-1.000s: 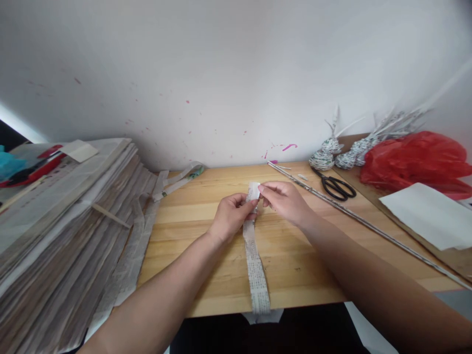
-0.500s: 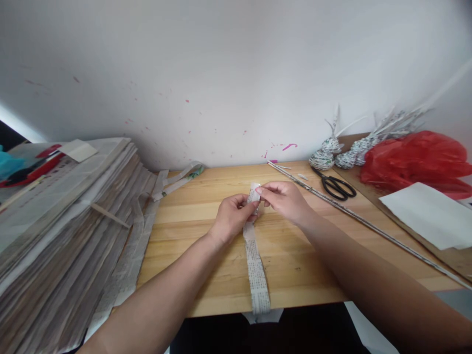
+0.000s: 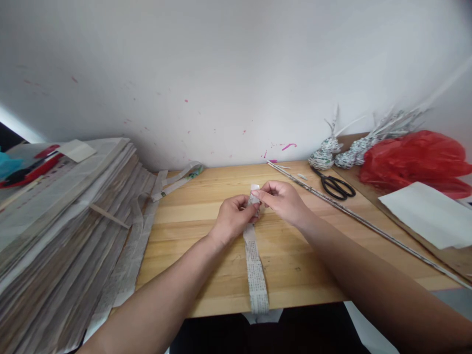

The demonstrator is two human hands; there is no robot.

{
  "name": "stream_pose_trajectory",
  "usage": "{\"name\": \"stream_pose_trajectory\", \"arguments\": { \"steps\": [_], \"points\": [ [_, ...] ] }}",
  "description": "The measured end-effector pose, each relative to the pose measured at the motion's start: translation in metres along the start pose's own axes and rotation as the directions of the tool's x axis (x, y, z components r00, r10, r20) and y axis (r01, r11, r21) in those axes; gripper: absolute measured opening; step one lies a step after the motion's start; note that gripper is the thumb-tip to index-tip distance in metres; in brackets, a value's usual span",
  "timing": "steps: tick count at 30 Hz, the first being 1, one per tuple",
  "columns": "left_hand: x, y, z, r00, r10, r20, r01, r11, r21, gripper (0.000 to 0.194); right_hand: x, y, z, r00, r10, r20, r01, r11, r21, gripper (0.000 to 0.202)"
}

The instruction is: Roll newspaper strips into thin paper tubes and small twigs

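A narrow strip of printed newspaper [image 3: 257,270] runs from my fingers down the table and over its front edge. My left hand [image 3: 236,214] pinches the strip a little below its far end, thumb on top. Right at that end, the thumb and fingers of my right hand [image 3: 278,199] are closed on the paper's right side. The two hands are almost touching, and the fingers beneath the paper are partly hidden.
Left stands a tall stack of newspapers [image 3: 92,231], with more paper strips [image 3: 143,231] beside it. To the right lie long thin paper rods [image 3: 354,214], black scissors [image 3: 337,188], woven paper gourd shapes [image 3: 323,155], a red plastic bag [image 3: 416,160] and white paper [image 3: 427,214].
My right fingertips have shifted slightly left over the strip's end. The left hand keeps its pinch, almost still.
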State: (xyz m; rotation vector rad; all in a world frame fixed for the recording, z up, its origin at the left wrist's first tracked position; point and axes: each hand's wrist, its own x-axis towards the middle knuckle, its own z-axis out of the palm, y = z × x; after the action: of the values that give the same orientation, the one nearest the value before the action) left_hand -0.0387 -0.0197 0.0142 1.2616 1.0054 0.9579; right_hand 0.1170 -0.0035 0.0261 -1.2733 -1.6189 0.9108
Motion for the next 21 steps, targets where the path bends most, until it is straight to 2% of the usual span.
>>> {"name": "stream_pose_trajectory", "arguments": {
  "steps": [4,9,14,16,17,18,19,20,21],
  "points": [
    [-0.001,-0.002,-0.001,0.999,0.029,0.015,-0.030,0.999,0.022,0.019,-0.001,-0.001,0.000,1.000,-0.001,-0.007,0.001,1.000,-0.010,0.031],
    [-0.001,0.000,0.000,1.000,-0.016,-0.027,0.015,0.999,-0.030,0.027,-0.002,0.000,0.002,1.000,-0.018,-0.015,0.018,0.998,-0.053,0.033],
    [-0.001,0.007,-0.001,0.996,-0.058,-0.072,0.048,0.990,-0.131,0.028,-0.001,-0.010,-0.004,0.998,-0.015,-0.061,0.020,0.997,0.069,0.035],
    [-0.001,0.009,-0.002,0.994,-0.067,-0.083,0.053,0.987,-0.155,0.027,-0.008,-0.027,-0.011,1.000,-0.026,0.007,0.025,0.985,0.169,0.032],
    [-0.001,0.010,-0.002,0.994,-0.065,-0.082,0.051,0.986,-0.159,0.027,-0.014,-0.038,-0.015,0.993,-0.058,0.103,0.034,0.974,0.222,0.031],
    [-0.001,0.011,-0.003,0.995,-0.064,-0.080,0.050,0.985,-0.162,0.026,-0.023,-0.051,-0.018,0.966,-0.109,0.236,0.040,0.959,0.279,0.031],
    [-0.001,0.011,-0.003,0.994,-0.067,-0.081,0.053,0.984,-0.168,0.026,-0.033,-0.065,-0.022,0.890,-0.176,0.420,0.033,0.945,0.326,0.033],
    [-0.001,0.012,-0.003,0.994,-0.075,-0.085,0.060,0.983,-0.174,0.026,-0.043,-0.078,-0.024,0.771,-0.249,0.587,0.021,0.930,0.367,0.035],
    [-0.001,0.012,-0.003,0.992,-0.088,-0.093,0.070,0.981,-0.183,0.026,-0.054,-0.090,-0.026,0.675,-0.294,0.676,0.002,0.918,0.396,0.039]
  ]
}}
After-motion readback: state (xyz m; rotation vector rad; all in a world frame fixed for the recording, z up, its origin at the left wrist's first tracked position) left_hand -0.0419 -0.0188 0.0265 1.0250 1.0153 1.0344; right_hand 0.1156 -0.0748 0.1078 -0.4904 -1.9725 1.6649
